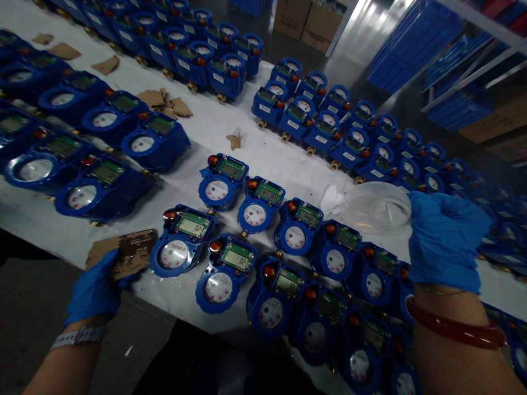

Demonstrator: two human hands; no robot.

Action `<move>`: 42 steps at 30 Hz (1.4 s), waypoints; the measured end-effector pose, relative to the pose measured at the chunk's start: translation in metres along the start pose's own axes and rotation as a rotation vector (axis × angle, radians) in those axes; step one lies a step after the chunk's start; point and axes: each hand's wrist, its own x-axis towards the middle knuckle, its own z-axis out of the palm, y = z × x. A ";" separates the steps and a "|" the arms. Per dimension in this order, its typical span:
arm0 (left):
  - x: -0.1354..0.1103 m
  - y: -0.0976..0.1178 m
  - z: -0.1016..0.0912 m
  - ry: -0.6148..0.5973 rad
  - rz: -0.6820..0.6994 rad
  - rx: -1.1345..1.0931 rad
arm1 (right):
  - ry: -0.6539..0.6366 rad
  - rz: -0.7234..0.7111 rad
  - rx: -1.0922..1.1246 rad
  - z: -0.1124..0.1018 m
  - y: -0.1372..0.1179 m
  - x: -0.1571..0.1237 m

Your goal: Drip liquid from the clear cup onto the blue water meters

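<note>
My left hand (91, 292), in a blue glove, grips a piece of cardboard (134, 253) that has a dark, wet-looking smear on it. The cardboard is beside the nearest blue water meter (173, 257), over the table's front edge. On the right, my gloved right hand (447, 238) is closed on a clear plastic cup (366, 207), tilted on its side with its mouth to the left, above the table. Between my hands stand two rows of water meters with round white dials, green circuit boards and small displays, some reading digits.
Blue meters with brass fittings fill the left (107, 184) and the far side (304, 118) of the white table (206, 134). Torn cardboard scraps (164, 102) lie among them. Beyond are cardboard boxes (307, 22) and a rack with blue crates (415, 44).
</note>
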 end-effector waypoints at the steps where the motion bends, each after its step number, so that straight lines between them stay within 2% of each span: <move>1: 0.000 0.000 0.000 -0.002 -0.004 0.004 | -0.001 -0.001 0.003 0.000 0.002 0.000; 6: 0.000 -0.002 0.000 0.000 0.016 -0.018 | -0.013 0.009 0.020 -0.002 0.011 0.001; 18: 0.000 0.000 -0.001 -0.029 0.003 0.031 | -0.017 0.021 -0.002 -0.004 0.010 -0.002; 27: 0.000 -0.003 0.001 -0.006 0.030 0.017 | -0.042 0.050 -0.082 -0.010 -0.004 -0.007; 35: -0.001 0.004 -0.004 -0.011 -0.001 0.014 | -0.010 0.030 -0.026 -0.010 0.012 -0.007; 42: -0.001 0.003 -0.003 -0.026 -0.009 0.015 | -0.012 0.054 -0.050 -0.014 0.015 -0.011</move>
